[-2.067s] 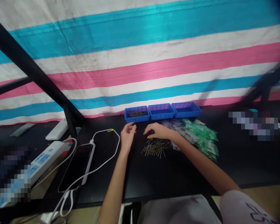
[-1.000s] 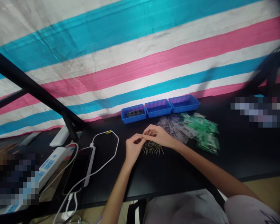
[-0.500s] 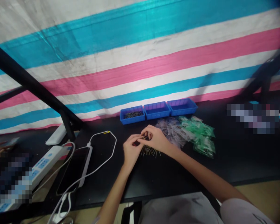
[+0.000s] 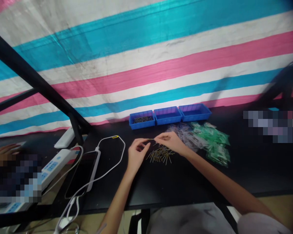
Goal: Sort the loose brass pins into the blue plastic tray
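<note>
Between my two hands, above the black table, is a small thin screw-like piece (image 4: 150, 139). My right hand (image 4: 169, 141) pinches its right end with thumb and finger. The fingertips of my left hand (image 4: 137, 151) are at its left end, with the thumb held apart below. A loose pile of thin brass-coloured pieces (image 4: 162, 154) lies on the table just under my hands. Behind them stand three joined blue trays; the left tray (image 4: 142, 125) holds dark screws. Clear bags (image 4: 189, 138) and green bags (image 4: 216, 143) are heaped right of my right hand.
At the left, a phone (image 4: 81, 174) lies beside a white cable (image 4: 125, 146) looping over the black table (image 4: 185, 185). A white power strip (image 4: 51, 169) is farther left, near another person's hand (image 4: 6, 154). Black frame bars (image 4: 46, 92) stand before the striped sheet.
My hands have moved apart from their close bunching, and the thin piece now shows between them. More of the brass-coloured pile is uncovered. The whole view has shifted slightly.
</note>
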Motion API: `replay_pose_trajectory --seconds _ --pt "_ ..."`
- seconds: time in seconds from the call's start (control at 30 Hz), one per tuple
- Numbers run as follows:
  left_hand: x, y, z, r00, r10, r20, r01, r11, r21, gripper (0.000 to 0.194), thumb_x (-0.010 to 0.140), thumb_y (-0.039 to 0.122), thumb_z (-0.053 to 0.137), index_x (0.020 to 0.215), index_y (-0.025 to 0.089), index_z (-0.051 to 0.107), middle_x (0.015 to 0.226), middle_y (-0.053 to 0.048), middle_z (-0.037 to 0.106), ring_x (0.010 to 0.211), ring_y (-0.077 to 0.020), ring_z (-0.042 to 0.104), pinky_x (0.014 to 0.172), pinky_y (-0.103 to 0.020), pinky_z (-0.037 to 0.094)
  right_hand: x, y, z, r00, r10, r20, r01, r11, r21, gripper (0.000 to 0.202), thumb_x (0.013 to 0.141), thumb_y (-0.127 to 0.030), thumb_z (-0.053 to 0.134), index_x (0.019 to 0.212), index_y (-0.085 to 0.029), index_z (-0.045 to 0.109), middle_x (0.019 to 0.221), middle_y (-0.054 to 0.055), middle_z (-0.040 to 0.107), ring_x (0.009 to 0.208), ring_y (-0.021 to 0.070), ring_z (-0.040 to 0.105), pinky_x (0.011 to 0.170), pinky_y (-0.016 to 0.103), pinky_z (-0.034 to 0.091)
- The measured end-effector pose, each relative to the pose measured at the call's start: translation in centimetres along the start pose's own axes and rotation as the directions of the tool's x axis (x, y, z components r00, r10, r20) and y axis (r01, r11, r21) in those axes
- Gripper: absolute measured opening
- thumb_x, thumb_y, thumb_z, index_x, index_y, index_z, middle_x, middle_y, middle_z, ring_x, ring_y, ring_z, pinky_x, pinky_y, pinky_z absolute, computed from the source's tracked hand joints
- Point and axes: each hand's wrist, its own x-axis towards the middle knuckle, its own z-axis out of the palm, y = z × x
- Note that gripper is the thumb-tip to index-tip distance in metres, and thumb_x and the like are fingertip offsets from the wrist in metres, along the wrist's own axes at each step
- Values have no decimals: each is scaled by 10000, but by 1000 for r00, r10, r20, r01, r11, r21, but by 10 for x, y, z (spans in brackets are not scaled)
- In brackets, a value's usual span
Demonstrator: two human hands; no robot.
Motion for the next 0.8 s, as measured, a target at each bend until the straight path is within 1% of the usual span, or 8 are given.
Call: replay_pose_trajectory --seconds 0.1,0.17,0.23,0.37,0.47,0.63,0.7,0.8 --pt "-4 -9 -16 996 -18 90 -6 967 255 260 662 398 634 846 222 687 761 -27 608 552 -102 479 511 -228 377 21 2 -6 998 -5 -66 3 999 -38 208 671 -329 647 779 -156 692 706 63 690 656 171 643 654 319 527" --pt "-9 -15 -24 986 -36 163 -29 925 379 249 655 427 632 794 230 696 692 -19 590 529 -106 457 502 -233 360 41 2 -9 996 -30 -82 25 998 -60 181 673 -306 650 766 -157 697 692 70 686 619 167 636 668 339 532" --pt "-13 -18 -28 974 -50 221 -56 892 449 263 658 442 627 804 234 697 695 -25 590 549 -117 468 504 -236 353 61 -1 -9 994 -54 -93 51 998 -42 164 686 -287 645 777 -160 698 709 78 687 630 170 636 688 355 534" --pt "-18 -21 -23 963 -28 266 -114 857 503 214 686 393 611 802 236 699 712 -37 593 622 -143 490 542 -247 362 86 -11 -5 990 -90 -106 92 995 22 290 692 -210 639 979 -178 660 860 80 690 799 186 641 757 354 527" --pt "-20 -21 -17 971 5 239 -132 845 518 147 710 334 591 751 239 695 714 -34 595 657 -152 493 578 -258 373 80 -13 -3 988 -147 -45 142 984 -105 320 670 -187 647 990 -171 661 917 80 683 793 177 642 746 319 524" --pt "-18 -20 -14 988 38 147 -98 899 427 104 689 303 611 713 228 679 747 -28 611 632 -141 475 583 -259 382 41 -4 -3 957 -154 245 220 938 -270 212 674 -273 651 858 -184 706 767 38 698 660 143 630 603 247 505" --pt "-15 -17 -13 992 47 116 -85 933 349 104 687 299 618 725 223 678 752 -27 611 626 -135 471 588 -254 383 28 -1 -3 946 -137 295 222 934 -279 240 681 -306 647 881 -184 704 763 36 700 648 136 627 584 232 491" --pt "-12 -10 -12 992 56 110 -82 965 250 116 697 297 618 736 208 680 746 -32 610 641 -133 474 586 -246 374 16 0 0 944 -121 307 207 942 -266 238 689 -327 642 862 -177 707 737 35 698 616 130 620 560 219 477"
